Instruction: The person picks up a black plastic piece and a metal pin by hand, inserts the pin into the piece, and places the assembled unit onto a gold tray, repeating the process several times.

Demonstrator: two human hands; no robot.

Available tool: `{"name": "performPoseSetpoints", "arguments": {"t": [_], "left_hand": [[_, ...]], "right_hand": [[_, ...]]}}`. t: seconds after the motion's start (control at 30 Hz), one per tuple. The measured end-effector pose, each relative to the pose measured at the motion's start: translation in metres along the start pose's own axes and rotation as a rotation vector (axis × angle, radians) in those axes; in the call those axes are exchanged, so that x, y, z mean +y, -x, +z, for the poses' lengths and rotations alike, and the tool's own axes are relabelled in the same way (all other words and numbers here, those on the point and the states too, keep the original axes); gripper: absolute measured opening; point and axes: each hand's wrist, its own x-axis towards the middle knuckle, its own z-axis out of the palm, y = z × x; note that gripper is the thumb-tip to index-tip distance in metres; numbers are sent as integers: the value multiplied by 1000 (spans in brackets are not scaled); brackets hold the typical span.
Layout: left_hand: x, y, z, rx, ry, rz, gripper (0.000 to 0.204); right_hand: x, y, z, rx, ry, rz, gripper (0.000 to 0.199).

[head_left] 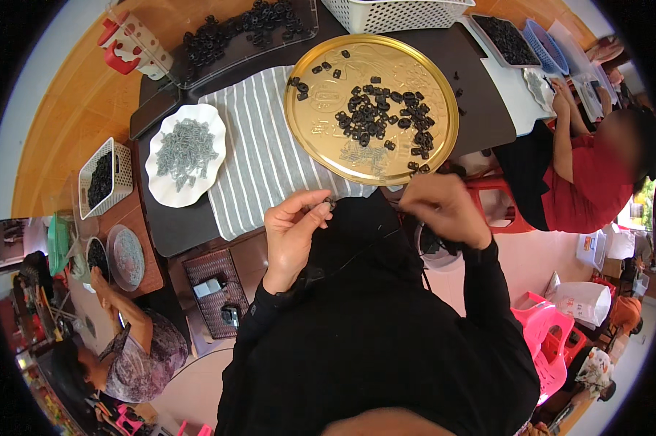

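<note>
My left hand (293,236) is raised in front of the table edge. Its thumb and fingers pinch a small dark part (331,204), much like the black plastic pieces (371,112) strewn over the round gold tray (299,138). To the right, my right hand (444,207) is just below the tray's near rim. Motion smears its fingers, so whether it grips anything is not visible. Small clear-grey pieces (364,155) also lie on the tray's near part. More of them are heaped on a white scalloped plate (186,152) at the left.
A striped grey cloth (252,138) lies beneath the tray's left side. Behind are a clear bin of black parts (244,33), a white basket (397,16) and a polka-dot cup (135,47). Co-workers sit at the left (143,349) and the right (589,167). Pink stools (546,341) stand at the right.
</note>
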Motion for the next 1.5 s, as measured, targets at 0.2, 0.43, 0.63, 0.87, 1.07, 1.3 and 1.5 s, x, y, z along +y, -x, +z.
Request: {"name": "performPoseSetpoints", "arguments": {"t": [0.2, 0.43, 0.63, 0.87, 1.07, 1.3, 1.5], "left_hand": [[1, 0, 7, -34, 10, -12, 21], [2, 3, 8, -12, 0, -34, 21], [5, 4, 12, -24, -34, -25, 19], [12, 6, 15, -79, -74, 24, 21], [16, 9, 12, -100, -41, 27, 25], [20, 10, 10, -133, -72, 35, 26], [16, 12, 9, -137, -80, 85, 27]], "right_hand": [[61, 50, 65, -252, 318, -71, 10], [68, 51, 86, -299, 423, -106, 11], [-1, 19, 55, -102, -194, 0, 9], [-20, -16, 56, 37, -498, 131, 13], [-22, -23, 66, -31, -596, 181, 24], [-19, -25, 72, -40, -489, 107, 23], [-21, -26, 71, -37, -399, 19, 23]]}}
